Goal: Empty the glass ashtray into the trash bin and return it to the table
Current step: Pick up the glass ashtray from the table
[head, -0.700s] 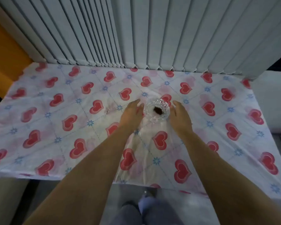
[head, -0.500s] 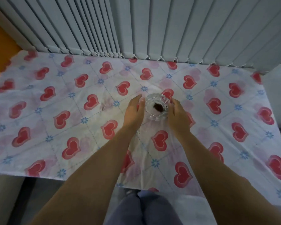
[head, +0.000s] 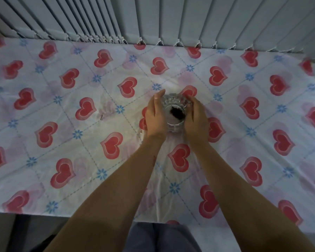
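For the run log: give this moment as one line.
stage: grasping | left hand and right hand: cupping glass ashtray | ashtray: on table, dark debris inside | trash bin: unseen

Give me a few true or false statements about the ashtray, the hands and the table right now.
1. Both hands, left hand and right hand, cup the glass ashtray. True.
2. The ashtray is empty. False: a dark clump lies inside.
3. The tablecloth has red hearts. True.
4. A trash bin stands on the table. False: none is in view.
5. Vertical blinds hang behind the table. True.
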Motion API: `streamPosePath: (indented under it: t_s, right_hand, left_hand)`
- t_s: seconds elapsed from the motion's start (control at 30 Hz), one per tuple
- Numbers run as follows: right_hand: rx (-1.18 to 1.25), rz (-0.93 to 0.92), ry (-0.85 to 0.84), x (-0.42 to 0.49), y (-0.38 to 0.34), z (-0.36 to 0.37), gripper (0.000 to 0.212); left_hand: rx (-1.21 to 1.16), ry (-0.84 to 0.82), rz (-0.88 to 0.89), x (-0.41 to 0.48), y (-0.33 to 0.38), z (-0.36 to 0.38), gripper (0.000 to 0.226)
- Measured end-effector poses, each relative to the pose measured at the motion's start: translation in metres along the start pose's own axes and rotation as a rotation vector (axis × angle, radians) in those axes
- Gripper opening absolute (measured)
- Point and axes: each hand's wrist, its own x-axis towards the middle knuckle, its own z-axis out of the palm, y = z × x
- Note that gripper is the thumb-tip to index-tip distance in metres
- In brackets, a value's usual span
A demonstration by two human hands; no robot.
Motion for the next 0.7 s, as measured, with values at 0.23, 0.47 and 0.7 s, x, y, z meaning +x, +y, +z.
streamPosePath:
  t_s: [0.23,0.47,0.7]
  right_hand:
    - [0.059,0.038,-0.005,0.001,0.004,0.004,0.042]
    - [0.347,0.126,0.100,-0.001,-0.023,-0.011,0.030]
    - [0.528,0.179,0.194,-0.016,-0.066,-0.034,0.028]
  left_hand:
    - [-0.108,0.107,-0.068,0.000,0.009,0.007,0.049]
    - [-0.238,0.112,-0.154,-0.016,0.037,0.009,0.049]
    - [-0.250,0.065,-0.143,-0.042,0.076,-0.009,0.048]
